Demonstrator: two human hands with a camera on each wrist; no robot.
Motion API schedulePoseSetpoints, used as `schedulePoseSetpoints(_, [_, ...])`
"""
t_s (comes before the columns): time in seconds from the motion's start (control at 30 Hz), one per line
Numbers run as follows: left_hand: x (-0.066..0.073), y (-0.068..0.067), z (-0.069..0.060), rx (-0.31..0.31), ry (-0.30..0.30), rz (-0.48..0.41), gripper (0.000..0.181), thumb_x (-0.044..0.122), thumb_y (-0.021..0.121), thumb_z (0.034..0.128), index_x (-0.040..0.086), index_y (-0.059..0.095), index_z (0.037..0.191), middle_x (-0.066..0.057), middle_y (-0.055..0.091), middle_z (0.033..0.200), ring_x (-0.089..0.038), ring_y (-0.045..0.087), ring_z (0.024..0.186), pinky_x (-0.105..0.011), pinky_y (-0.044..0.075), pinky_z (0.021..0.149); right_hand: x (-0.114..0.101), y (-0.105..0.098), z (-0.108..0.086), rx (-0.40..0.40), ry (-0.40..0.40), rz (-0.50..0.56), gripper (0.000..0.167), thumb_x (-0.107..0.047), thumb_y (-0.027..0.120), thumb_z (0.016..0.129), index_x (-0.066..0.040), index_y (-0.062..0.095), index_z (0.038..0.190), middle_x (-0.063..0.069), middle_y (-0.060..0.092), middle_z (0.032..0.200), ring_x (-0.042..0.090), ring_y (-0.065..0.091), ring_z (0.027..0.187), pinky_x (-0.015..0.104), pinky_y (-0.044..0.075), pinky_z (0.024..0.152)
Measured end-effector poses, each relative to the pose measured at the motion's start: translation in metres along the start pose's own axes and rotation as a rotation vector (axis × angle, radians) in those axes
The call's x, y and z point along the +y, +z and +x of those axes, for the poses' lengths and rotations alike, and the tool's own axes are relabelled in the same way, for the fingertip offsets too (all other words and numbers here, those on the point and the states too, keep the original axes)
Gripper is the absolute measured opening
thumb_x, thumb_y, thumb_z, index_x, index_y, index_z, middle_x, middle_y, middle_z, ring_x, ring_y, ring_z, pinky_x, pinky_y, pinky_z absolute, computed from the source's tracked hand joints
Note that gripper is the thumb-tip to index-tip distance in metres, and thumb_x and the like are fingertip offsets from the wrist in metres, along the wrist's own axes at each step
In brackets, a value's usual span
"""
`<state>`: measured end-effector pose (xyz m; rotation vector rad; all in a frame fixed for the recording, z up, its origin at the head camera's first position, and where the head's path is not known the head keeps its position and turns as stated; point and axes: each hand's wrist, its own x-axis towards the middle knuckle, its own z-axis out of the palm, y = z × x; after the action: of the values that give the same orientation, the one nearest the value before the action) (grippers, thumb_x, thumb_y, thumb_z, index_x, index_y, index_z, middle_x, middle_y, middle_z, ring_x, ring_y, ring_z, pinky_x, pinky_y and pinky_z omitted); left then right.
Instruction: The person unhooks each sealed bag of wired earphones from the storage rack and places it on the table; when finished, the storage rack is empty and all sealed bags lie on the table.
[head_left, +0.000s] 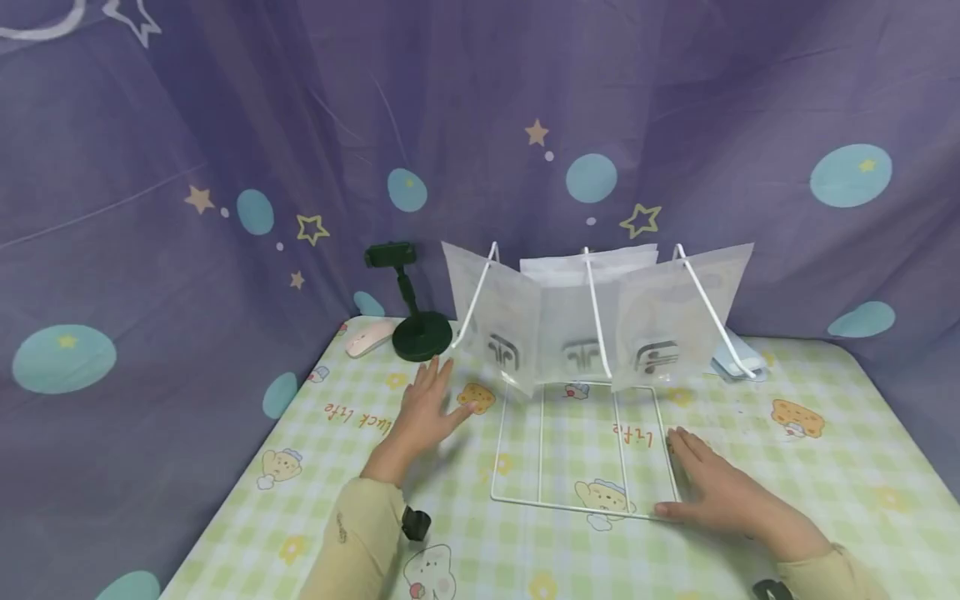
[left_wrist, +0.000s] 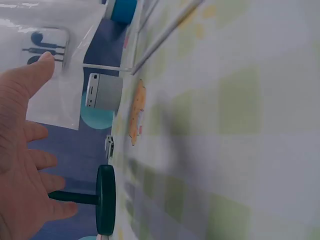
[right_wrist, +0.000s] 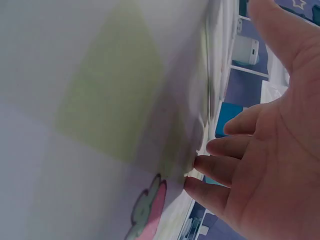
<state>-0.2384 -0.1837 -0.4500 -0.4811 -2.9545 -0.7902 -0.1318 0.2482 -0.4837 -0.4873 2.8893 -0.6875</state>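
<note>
A white wire display rack (head_left: 551,506) stands on the table, its flat base frame toward me and three hooks rising at the back. Frosted plastic bags printed with earphone pictures hang from the hooks, among them a left bag (head_left: 498,325), a right bag (head_left: 678,308) and white-topped ones in the middle. My left hand (head_left: 423,417) hovers left of the base with fingers spread, holding nothing. To the right of the base, my right hand (head_left: 716,487) has its fingers extended and nothing in its grasp. Its thumb overlaps the base's near right corner; whether they touch, I cannot tell.
Behind the left hand are a dark green stand (head_left: 422,335) with a round foot and a pale pink computer mouse (head_left: 370,339). A light blue item (head_left: 738,358) lies behind the rack at right. A purple curtain (head_left: 480,125) hangs along the back of the checked tablecloth (head_left: 465,533).
</note>
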Motion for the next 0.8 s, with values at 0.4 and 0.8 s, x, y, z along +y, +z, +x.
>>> schedulePoseSetpoints(0.4, [-0.002, -0.023, 0.053, 0.112, -0.111, -0.481, 0.081, 0.031, 0.064, 0.0953, 0.005, 0.017, 0.155, -0.023, 0.020, 0.157, -0.045, 0.029, 0.139, -0.054, 0.028, 0.113, 0.004, 0.003, 0.001, 0.028, -0.066, -0.003, 0.105, -0.065, 0.071, 0.074, 0.003, 0.038, 0.146, 0.035, 0.031, 0.148, 0.056, 0.026, 0.134, 0.067, 0.029, 0.104])
schedulePoseSetpoints(0.8, [0.009, -0.035, 0.083, 0.079, -0.133, -0.659, 0.086, 0.025, 0.065, 0.0949, 0.007, 0.008, 0.157, -0.017, 0.026, 0.157, -0.037, 0.023, 0.144, -0.047, 0.021, 0.117, 0.006, 0.003, 0.001, 0.018, -0.078, 0.003, 0.111, -0.066, 0.075, 0.069, 0.006, 0.038, 0.145, 0.035, 0.030, 0.148, 0.056, 0.025, 0.135, 0.067, 0.030, 0.103])
